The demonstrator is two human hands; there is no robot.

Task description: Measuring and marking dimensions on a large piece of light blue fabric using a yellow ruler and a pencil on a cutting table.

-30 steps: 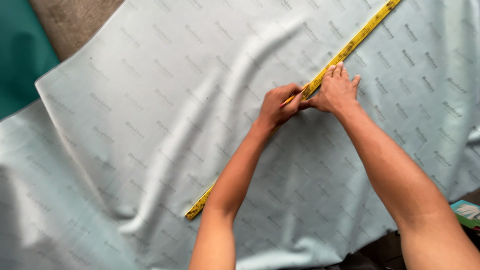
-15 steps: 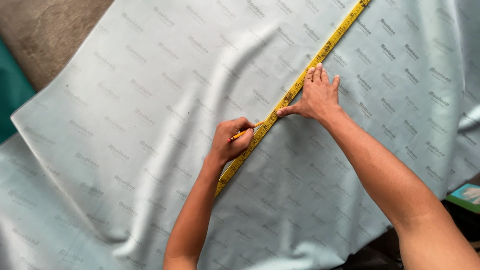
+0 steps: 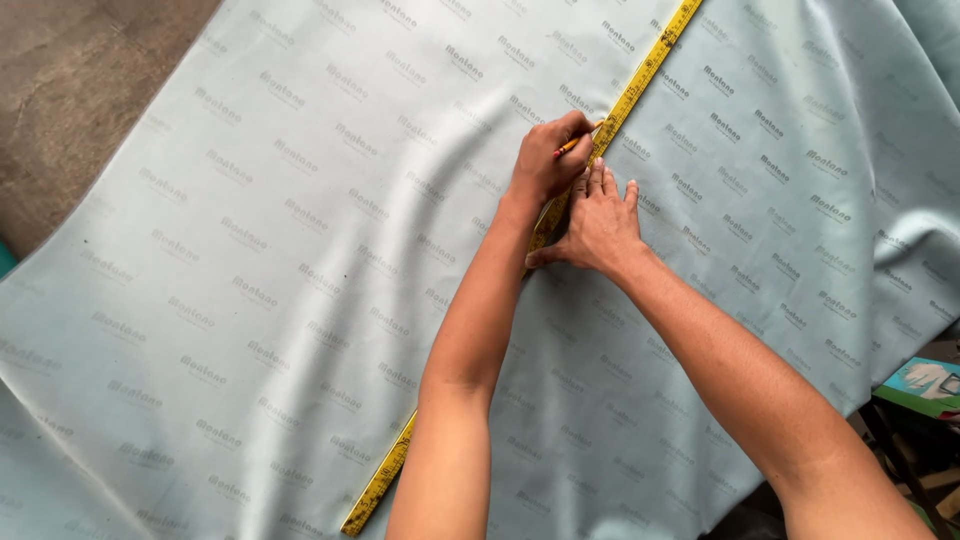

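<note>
Left hand (image 3: pixel 548 160) closed around orange pencil (image 3: pixel 572 145), tip meeting edge of yellow ruler (image 3: pixel 632 92). Right hand (image 3: pixel 598 228) flat, fingers spread, pressing ruler onto pale blue fabric (image 3: pixel 280 250), just below left hand. Ruler runs diagonally, upper right to lower left, passing beneath both hands and under left forearm. Fabric spread wide, faint repeated print, shallow folds. Brown floor (image 3: pixel 80 90) upper left.

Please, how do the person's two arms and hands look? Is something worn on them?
Both arms are bare from the lower edge of the picture up to the fingers: no sleeves show. The left hand and the right hand wear no gloves, and no ring, watch or bracelet is visible. The nails look short and unpainted. The forearms are lean, with no marks that I can make out.
</note>
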